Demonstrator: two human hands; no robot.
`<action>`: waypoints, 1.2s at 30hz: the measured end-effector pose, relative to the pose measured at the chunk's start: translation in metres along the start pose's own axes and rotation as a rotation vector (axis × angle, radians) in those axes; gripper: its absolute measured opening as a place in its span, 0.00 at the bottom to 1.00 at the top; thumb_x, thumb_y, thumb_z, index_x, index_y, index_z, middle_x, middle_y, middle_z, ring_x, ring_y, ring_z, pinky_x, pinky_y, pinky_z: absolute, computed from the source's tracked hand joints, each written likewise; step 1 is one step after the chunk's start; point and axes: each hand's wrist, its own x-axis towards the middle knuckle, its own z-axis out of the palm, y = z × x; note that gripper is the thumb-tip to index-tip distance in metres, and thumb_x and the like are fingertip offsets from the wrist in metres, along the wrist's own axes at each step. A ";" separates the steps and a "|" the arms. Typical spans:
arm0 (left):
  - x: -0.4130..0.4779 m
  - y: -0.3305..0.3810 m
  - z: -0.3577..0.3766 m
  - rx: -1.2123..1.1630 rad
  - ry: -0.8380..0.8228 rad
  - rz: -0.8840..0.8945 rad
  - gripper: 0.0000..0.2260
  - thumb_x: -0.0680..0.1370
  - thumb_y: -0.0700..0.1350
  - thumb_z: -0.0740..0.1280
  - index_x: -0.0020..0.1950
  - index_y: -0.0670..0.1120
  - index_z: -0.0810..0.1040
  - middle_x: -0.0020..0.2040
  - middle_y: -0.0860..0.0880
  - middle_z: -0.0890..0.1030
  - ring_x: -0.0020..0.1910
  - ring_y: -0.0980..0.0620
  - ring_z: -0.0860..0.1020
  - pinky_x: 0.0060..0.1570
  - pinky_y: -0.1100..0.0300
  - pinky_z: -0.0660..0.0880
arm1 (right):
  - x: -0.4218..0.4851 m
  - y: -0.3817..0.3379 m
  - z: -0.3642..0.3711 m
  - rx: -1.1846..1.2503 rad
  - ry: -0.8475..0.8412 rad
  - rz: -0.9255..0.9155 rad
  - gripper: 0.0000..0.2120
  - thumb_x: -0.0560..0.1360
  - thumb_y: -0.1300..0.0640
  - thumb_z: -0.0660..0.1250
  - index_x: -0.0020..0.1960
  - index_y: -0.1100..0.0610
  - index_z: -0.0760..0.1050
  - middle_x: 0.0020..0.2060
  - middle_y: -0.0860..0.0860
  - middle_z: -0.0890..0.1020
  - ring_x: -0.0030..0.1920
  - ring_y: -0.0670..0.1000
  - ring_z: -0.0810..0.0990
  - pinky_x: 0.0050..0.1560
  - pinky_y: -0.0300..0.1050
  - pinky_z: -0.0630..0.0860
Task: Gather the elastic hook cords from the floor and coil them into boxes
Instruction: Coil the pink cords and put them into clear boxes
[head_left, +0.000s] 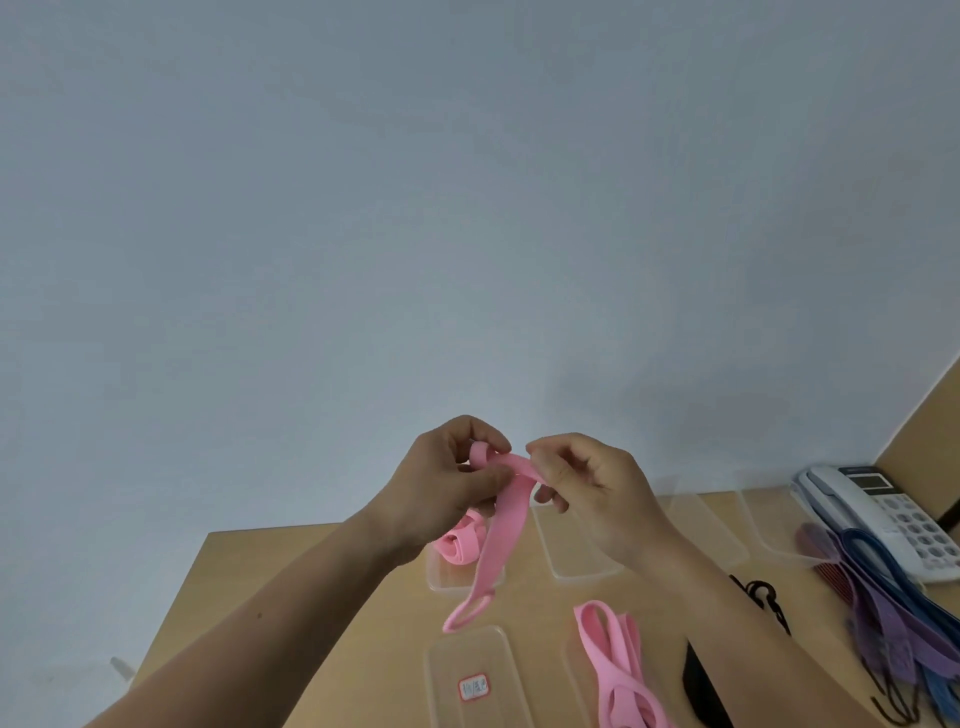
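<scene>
While the left hand (441, 486) pinches its coiled end and the right hand (589, 493) pinches just beside, the pink elastic cord (493, 545) dangles limp below them (seemingly soft, light); best gripped close to the coil.

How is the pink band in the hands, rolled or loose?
Mostly loose: the left hand holds a small roll at one end of the pink band, the right hand pinches it, and the rest hangs down.

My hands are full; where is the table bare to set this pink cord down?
The table is bare left of the clear box holding the pink coil, up to its left edge. Crowded on the right: telephone, purple cords, blue cords.
</scene>
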 end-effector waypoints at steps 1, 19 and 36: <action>-0.001 -0.001 0.001 0.007 0.006 0.020 0.09 0.75 0.35 0.71 0.53 0.42 0.77 0.39 0.49 0.83 0.33 0.49 0.79 0.38 0.57 0.77 | 0.001 -0.001 0.000 0.010 -0.021 0.012 0.05 0.78 0.54 0.68 0.49 0.55 0.81 0.37 0.48 0.84 0.36 0.49 0.83 0.38 0.41 0.78; 0.003 0.001 -0.001 -0.110 -0.131 -0.208 0.08 0.78 0.40 0.70 0.53 0.40 0.73 0.48 0.33 0.83 0.40 0.40 0.81 0.41 0.51 0.79 | 0.004 0.011 0.010 -0.293 0.109 -0.296 0.09 0.75 0.59 0.72 0.47 0.45 0.79 0.41 0.37 0.81 0.41 0.42 0.81 0.41 0.30 0.75; -0.007 -0.004 0.003 -0.078 -0.061 -0.076 0.09 0.76 0.35 0.72 0.52 0.41 0.75 0.46 0.37 0.83 0.43 0.42 0.83 0.47 0.52 0.79 | -0.007 0.005 0.005 0.260 -0.051 -0.045 0.09 0.72 0.62 0.72 0.51 0.56 0.79 0.40 0.49 0.83 0.39 0.48 0.81 0.41 0.37 0.77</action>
